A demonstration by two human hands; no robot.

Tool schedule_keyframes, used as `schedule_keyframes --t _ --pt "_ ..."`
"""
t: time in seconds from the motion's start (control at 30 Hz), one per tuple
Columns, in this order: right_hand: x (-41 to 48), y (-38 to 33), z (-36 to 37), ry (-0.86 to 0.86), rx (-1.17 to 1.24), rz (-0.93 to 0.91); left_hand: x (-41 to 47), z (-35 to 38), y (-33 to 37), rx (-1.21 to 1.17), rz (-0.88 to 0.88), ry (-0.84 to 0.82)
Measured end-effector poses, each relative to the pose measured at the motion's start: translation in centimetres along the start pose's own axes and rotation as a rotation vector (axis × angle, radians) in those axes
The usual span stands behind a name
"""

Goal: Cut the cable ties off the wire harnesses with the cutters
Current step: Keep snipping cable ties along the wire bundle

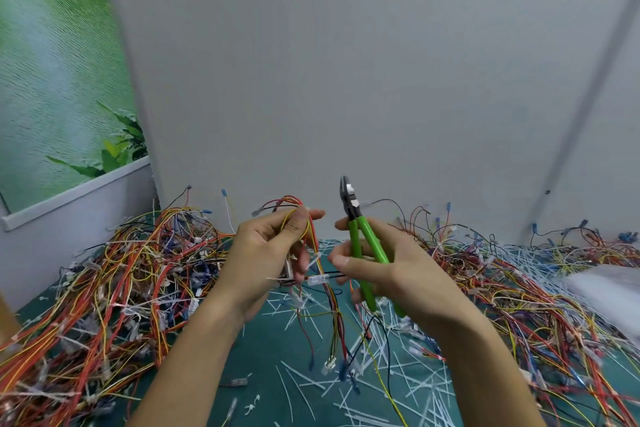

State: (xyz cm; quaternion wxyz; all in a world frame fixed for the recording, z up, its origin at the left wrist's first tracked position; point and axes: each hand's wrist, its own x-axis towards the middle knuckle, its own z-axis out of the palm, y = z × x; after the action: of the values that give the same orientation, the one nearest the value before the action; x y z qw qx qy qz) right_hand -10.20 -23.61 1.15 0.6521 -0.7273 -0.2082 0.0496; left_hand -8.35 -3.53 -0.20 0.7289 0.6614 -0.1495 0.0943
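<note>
Left hand [273, 246]: closed around a thin bundle of red, yellow and orange wires, the held harness [311, 239], thumb pressed across the upper loop; raised above the table's middle.
Right hand [388, 267]: wrapped on the green-handled side cutters [360, 236], handles parted in the palm, dark steel tips pointing up and apart from the wires; fingertips also nipping a clear plastic connector [317, 279] on black leads.
Harness location: between the two hands, tails hanging to small white plugs [329, 366] just above the teal table cover [270, 357].
Handling, harness: judged light and limp, thin insulation easily nicked; best held close beside a tie so the strands stay taut and bunched.
Handling, tie: a pale strap near the left palm, too blurred to confirm; likely stiff nylon, springy once snipped.
Handling, cutters: rigid, sharp at the tip, handle sleeves giving sure purchase.
Cut placement: tip under the strap only, flat side toward the wires.
Left pile [114, 281]: dense heap of tied red and orange harnesses, near the left forearm.
Right pile [519, 295]: similar tangle spreading behind the right wrist.
Offcuts [391, 388]: white nylon strips strewn over the cover under both arms.
Edges: grey wall [346, 80] just behind the piles; table's near edge out of view.
Open room: free air above the centre, enough to turn the cutters inward; sideways travel crowded by piles, dangling tails likely to snag.
</note>
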Motion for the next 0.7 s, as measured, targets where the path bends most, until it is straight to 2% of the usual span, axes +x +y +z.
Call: schedule_keyframes --t 0.23,0.4,0.53,0.7 --pt "0.5 0.5 1.0 0.031 -0.168 -0.184 -0.1 0.8 0.0 -0.075 -0.05 0.029" --pt "0.5 0.8 1.2 0.153 -0.374 -0.341 -0.1 1.3 0.0 -0.073 -0.086 0.024" --pt "0.5 0.7 0.4 0.204 -0.366 -0.294 -0.2 0.6 0.5 -0.127 -0.082 0.038" --pt "0.5 0.7 -0.3 0.145 -0.264 -0.213 -0.2 0.1 1.1 -0.17 -0.094 -0.007"
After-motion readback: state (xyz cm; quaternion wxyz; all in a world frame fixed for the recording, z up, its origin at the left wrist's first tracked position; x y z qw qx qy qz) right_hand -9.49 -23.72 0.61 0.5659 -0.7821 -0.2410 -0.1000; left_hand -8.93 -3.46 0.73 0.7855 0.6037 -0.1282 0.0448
